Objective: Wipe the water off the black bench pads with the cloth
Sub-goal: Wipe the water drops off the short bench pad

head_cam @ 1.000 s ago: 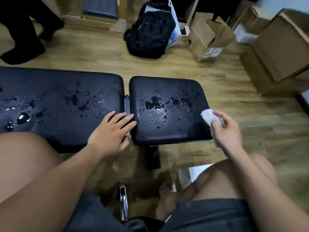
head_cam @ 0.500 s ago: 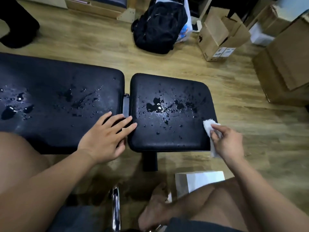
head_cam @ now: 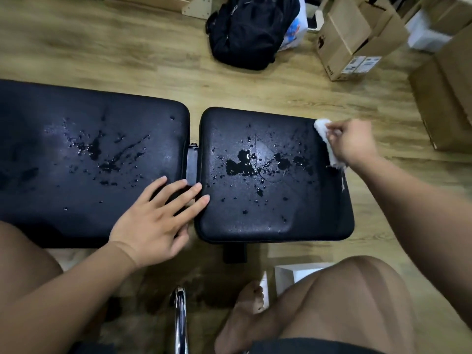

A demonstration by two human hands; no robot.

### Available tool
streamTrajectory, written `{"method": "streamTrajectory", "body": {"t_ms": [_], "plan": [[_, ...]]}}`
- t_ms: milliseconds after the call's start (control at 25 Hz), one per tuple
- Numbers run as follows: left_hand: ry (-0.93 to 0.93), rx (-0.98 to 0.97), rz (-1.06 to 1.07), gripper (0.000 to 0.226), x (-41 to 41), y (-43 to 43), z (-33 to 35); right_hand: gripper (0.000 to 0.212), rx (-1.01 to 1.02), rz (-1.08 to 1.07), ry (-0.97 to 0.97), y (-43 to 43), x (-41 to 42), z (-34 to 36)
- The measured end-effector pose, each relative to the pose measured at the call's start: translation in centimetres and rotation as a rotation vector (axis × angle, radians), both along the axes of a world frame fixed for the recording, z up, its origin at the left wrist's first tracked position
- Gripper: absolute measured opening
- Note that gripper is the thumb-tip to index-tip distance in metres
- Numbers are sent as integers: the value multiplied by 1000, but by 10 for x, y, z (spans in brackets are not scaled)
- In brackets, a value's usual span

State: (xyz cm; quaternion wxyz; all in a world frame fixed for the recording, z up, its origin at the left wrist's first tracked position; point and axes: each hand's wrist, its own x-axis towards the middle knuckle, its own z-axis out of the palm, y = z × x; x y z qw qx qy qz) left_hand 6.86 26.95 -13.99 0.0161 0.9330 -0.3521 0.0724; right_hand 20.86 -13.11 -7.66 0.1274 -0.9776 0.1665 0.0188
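Note:
Two black bench pads lie side by side. The long left pad (head_cam: 63,190) carries scattered water drops and streaks. The square right pad (head_cam: 293,221) has a puddle (head_cam: 240,164) and many droplets near its middle. My left hand (head_cam: 155,221) rests flat with fingers spread across the gap between the pads. My right hand (head_cam: 353,143) grips a white cloth (head_cam: 324,134) at the right pad's far right corner, and the cloth touches the pad's edge.
A black backpack (head_cam: 252,31) and open cardboard boxes (head_cam: 355,39) stand on the wooden floor beyond the bench. A larger box (head_cam: 447,103) sits at the right. A white box (head_cam: 298,274) lies by my bare foot (head_cam: 245,320). A chrome bar (head_cam: 180,323) rises below.
My right hand has carried the cloth from the right pad's near right edge up to its far right corner. My left hand has stayed across the gap.

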Motion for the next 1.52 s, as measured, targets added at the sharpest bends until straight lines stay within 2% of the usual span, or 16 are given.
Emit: {"method": "streamTrajectory", "body": {"t_ms": [120, 240, 560, 840, 1080, 1320, 1520], "plan": [[-8, -2, -8, 66, 1, 1, -1, 28, 33, -56, 2, -3, 23, -2], [3, 6, 1, 65, -1, 2, -1, 31, 82, -58, 18, 0, 5, 3], [17, 56, 31, 62, -2, 1, 4, 32, -87, -39, -61, 7, -125, -11], [8, 21, 26, 61, -3, 0, 3, 24, -30, 7, -91, 15, -211, -13], [-42, -2, 9, 59, -2, 0, -3, 25, -51, 19, -66, 9, -153, -12], [-41, -43, 17, 61, -2, -2, -3, 27, -58, 3, 78, 7, -54, -1], [-34, -59, 16, 63, -3, 0, -5, 25, -90, 30, 61, 15, 18, 3]]}}
